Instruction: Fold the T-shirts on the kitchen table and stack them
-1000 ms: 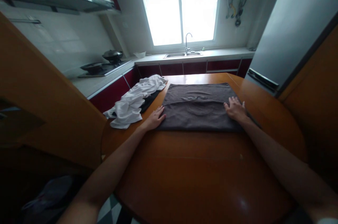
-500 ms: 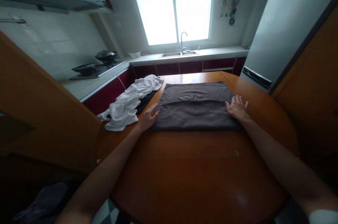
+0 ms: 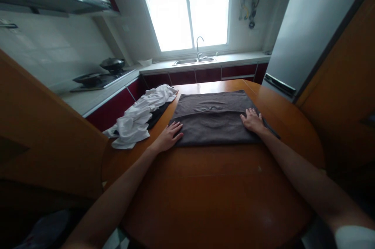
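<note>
A dark grey folded cloth item [image 3: 213, 124], seemingly a garment, lies flat on the wooden table [image 3: 216, 194]. A crease runs across its middle, with a small dark marking above it. My left hand [image 3: 168, 137] rests on its near left corner, fingers stretched out and apart. On the right side of the cloth lies my right hand [image 3: 252, 120], flat with spread fingers. Neither hand grips anything.
A crumpled white cloth [image 3: 137, 118] lies over something black on the table's left edge. Beyond the table are a counter with a sink [image 3: 187, 61], a stove with a lidded pan [image 3: 112, 64], and a fridge [image 3: 295, 42] at right.
Both hands have moved inward onto the grey cloth from its left and right edges. The view has shifted slightly.
</note>
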The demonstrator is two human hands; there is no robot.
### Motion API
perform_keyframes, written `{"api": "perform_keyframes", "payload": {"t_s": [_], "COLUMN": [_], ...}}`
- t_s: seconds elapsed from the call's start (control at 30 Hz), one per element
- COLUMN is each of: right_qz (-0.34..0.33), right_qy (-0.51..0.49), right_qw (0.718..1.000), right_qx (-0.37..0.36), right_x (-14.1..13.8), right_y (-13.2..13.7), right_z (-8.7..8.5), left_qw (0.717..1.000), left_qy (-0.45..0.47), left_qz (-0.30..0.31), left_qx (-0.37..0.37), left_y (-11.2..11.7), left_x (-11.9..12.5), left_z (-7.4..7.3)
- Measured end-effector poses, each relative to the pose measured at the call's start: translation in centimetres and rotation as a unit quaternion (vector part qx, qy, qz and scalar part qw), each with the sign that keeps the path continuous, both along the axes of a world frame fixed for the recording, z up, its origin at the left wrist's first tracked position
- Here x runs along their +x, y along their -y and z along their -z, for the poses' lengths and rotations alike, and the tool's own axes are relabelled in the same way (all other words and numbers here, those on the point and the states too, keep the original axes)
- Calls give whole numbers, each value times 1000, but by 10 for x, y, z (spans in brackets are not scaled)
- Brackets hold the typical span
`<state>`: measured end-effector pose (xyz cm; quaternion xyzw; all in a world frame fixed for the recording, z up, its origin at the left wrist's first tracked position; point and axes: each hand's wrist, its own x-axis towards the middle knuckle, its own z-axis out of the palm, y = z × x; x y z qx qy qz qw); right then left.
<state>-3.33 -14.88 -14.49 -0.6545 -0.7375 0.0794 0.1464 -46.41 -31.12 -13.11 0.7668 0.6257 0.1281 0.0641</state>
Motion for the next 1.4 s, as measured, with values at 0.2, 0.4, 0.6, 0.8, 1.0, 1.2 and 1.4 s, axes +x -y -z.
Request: {"api": "perform_keyframes", "payload": {"t_s": [0.2, 0.4, 0.6, 0.8, 1.0, 1.2, 1.4], "right_qz": [-51, -210, -283, -337, -367, -356, -334], "right_qy": [-96, -95, -53, 3, 49, 65, -12], "right_qw": [990, 966, 955, 934, 904, 897, 908], "right_qx": [89, 115, 72, 121, 213, 253, 253], "right_x": [17, 64, 123, 155, 159, 149, 151], "right_y": [-1, 36, 73, 76, 82, 87, 92], "right_z": [-26, -13, 12, 7, -8, -9, -11], "left_qw": [994, 991, 991, 986, 979, 983, 982], "left_qy": [40, 19, 21, -34, -112, -96, -71], "left_qz": [88, 134, 131, 151, 151, 122, 102], "left_qx": [44, 6, 17, 56, 80, 99, 144], "left_y": [14, 43, 65, 60, 56, 55, 68], "left_x": [-8, -39, -57, -63, -55, -48, -46], "left_z": [-22, -45, -33, -24, -22, -23, -33]}}
